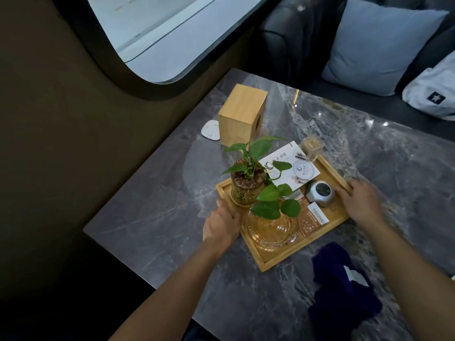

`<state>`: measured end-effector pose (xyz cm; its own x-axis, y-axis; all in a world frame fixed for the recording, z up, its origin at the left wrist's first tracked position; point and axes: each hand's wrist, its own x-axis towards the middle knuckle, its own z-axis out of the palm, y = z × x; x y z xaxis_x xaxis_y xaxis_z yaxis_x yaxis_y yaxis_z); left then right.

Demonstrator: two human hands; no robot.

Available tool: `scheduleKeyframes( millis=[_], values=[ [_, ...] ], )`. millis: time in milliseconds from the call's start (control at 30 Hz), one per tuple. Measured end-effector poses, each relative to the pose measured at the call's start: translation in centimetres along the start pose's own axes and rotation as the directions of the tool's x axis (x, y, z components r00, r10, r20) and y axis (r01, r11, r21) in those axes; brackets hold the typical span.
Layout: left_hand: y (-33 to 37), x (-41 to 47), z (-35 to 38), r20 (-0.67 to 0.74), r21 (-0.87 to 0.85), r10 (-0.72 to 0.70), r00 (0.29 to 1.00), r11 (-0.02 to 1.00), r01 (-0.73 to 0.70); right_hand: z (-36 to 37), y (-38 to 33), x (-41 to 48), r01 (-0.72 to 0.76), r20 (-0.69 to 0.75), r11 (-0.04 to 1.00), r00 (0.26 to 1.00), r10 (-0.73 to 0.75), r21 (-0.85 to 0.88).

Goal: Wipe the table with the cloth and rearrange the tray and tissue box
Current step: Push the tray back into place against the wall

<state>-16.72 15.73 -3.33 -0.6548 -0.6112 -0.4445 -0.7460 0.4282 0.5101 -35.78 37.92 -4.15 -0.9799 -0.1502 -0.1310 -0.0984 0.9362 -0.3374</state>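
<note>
A wooden tray [275, 260] sits in the middle of the grey marble table [152, 217]. It carries a potted plant in a glass jar [247, 185], a glass ashtray [270, 230], cards and a small silver clock [320, 193]. My left hand [221, 223] grips the tray's left rim. My right hand [360, 199] grips its right rim. A wooden tissue box [242, 114] stands behind the tray, near the wall. A dark blue cloth [344, 286] lies crumpled on the table at the front right, touched by neither hand.
A small white flat device [210, 130] lies left of the tissue box. A clear glass holder [312, 147] stands at the tray's far corner. Behind the table is a dark sofa with a light blue cushion [376, 45] and a white bag [433, 92]. A wall and window border the left.
</note>
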Motion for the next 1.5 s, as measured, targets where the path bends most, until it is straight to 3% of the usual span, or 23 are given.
scheduleKeyframes(
  millis=[167,300,567,767,900,1200,1333,1500],
  values=[
    [0.6,0.0,0.6,-0.013,-0.05,-0.005,1.0,0.999,0.004,0.4,-0.2,1.2,-0.011,0.001,0.999,1.0,0.011,-0.039],
    [1.3,-0.1,1.1,0.008,0.183,0.005,1.0,0.983,-0.006,0.3,-1.3,1.5,-0.014,0.028,0.987,0.999,0.018,-0.158],
    [0.4,-0.3,0.3,0.027,0.233,0.072,0.997,0.969,-0.077,1.0,-1.0,0.4,0.047,-0.077,0.988,0.995,-0.058,-0.146],
    [-1.0,-2.4,-2.2,-0.089,-0.055,-0.05,0.995,0.997,0.045,0.4,-3.4,-1.2,0.182,-0.16,0.977,0.967,-0.197,-0.109],
    [-3.2,-3.3,-3.2,-0.138,-0.031,-0.055,0.989,0.998,0.051,1.0,-5.3,-2.3,0.228,-0.171,0.969,0.955,-0.242,-0.098],
    [-8.1,-6.5,-6.8,-0.233,-0.165,-0.168,0.958,0.978,0.131,3.3,-11.3,-4.9,0.375,-0.105,0.92,0.916,-0.386,-0.11],
    [-10.9,-7.4,-7.8,-0.283,-0.123,-0.184,0.941,0.98,0.154,4.5,-14.9,-6.2,0.442,-0.067,0.89,0.89,-0.451,-0.109],
    [-13.7,-8.2,-9.1,-0.29,-0.22,-0.304,0.907,0.944,0.246,6.7,-19.0,-6.6,0.54,-0.026,0.835,0.838,-0.545,-0.106]
  ],
)
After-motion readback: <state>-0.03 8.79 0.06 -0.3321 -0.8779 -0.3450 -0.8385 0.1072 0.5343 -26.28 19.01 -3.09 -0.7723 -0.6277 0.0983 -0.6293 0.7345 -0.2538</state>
